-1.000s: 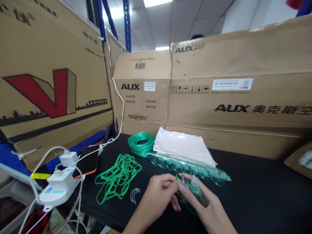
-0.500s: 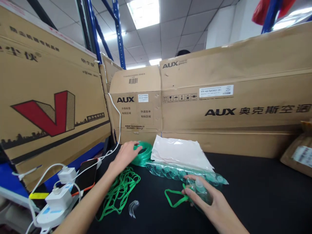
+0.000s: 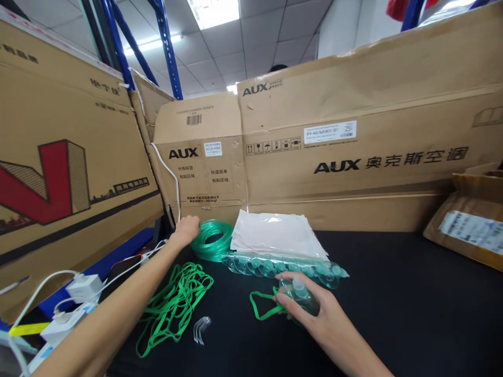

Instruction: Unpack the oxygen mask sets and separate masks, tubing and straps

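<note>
In my right hand (image 3: 320, 303) is a clear green face mask (image 3: 308, 301) with a pale connector on top; its green elastic strap (image 3: 265, 312) loops out to the left. My left hand (image 3: 187, 229) is closed at the left edge of a coil of green tubing (image 3: 212, 242); its fingertips are hidden, and I cannot make out what they hold. A row of clear green masks (image 3: 275, 266) in plastic lies behind my right hand. Loose green elastic straps (image 3: 181, 298) lie beside my left forearm. Several thin bent metal strips (image 3: 201, 330) sit between my arms.
White sheets or bags (image 3: 279, 235) are stacked behind the mask row. Cardboard boxes (image 3: 353, 193) wall off the back and left of the black table (image 3: 393, 314). A taped package (image 3: 467, 225) stands at right. White chargers and cables (image 3: 84, 288) crowd the left.
My left hand has gone from the top of the tubing coil to its left side, and its fingers have closed. My right hand still grips the mask. The camera view has shifted.
</note>
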Tool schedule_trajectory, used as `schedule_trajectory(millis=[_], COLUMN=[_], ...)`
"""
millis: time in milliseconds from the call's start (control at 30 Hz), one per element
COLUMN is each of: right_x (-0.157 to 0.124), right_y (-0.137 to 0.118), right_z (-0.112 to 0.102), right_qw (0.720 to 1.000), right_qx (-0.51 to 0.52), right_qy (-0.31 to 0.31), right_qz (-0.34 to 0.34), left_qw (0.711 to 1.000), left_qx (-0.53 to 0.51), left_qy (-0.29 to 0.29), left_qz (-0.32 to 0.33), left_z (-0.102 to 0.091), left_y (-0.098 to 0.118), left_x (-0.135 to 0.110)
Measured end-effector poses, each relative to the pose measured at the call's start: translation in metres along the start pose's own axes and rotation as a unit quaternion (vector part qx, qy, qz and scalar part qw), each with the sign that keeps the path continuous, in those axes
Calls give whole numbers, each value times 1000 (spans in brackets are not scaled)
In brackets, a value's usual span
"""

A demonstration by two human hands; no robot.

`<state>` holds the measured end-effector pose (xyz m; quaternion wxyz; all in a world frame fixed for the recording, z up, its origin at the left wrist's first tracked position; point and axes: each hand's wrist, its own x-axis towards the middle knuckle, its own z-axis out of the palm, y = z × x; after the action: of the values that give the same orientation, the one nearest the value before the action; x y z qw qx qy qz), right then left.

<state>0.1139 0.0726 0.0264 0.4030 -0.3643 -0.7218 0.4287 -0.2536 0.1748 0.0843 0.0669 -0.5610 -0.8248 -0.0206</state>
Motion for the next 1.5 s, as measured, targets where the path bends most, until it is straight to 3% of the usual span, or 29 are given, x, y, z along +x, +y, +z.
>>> schedule_trajectory(millis=[467,600,833,1000,1133,1333,1500], right_x=[0,-1,-2,-3,-5,-3,-1], right_y=[1,2,-1,-8,-10,-2,0], right_z=[0,0,-1,0,3,4,0], right_qw=[999,998,997,995,993,991,991], right_qx=[12,18,51,70,95,108,103], right_qy=[-22,-28,-35,-28,-9,-18,-40], right_qz=[37,46,54,64,70,73,70], left_qw=[1000,997,968,947,945,955,956], left_qx=[-21,-19,-23,-20,6,58,88], left_qy=[1,63,234,297,303,279,259], left_qz=[6,35,89,121,126,87,104], left_z=[-39,-69,-127,-153,-156,-140,-131], left_y=[-15,-13,-1,10,15,8,2], left_x=[3,-8,-41,-64,-66,-37,-21])
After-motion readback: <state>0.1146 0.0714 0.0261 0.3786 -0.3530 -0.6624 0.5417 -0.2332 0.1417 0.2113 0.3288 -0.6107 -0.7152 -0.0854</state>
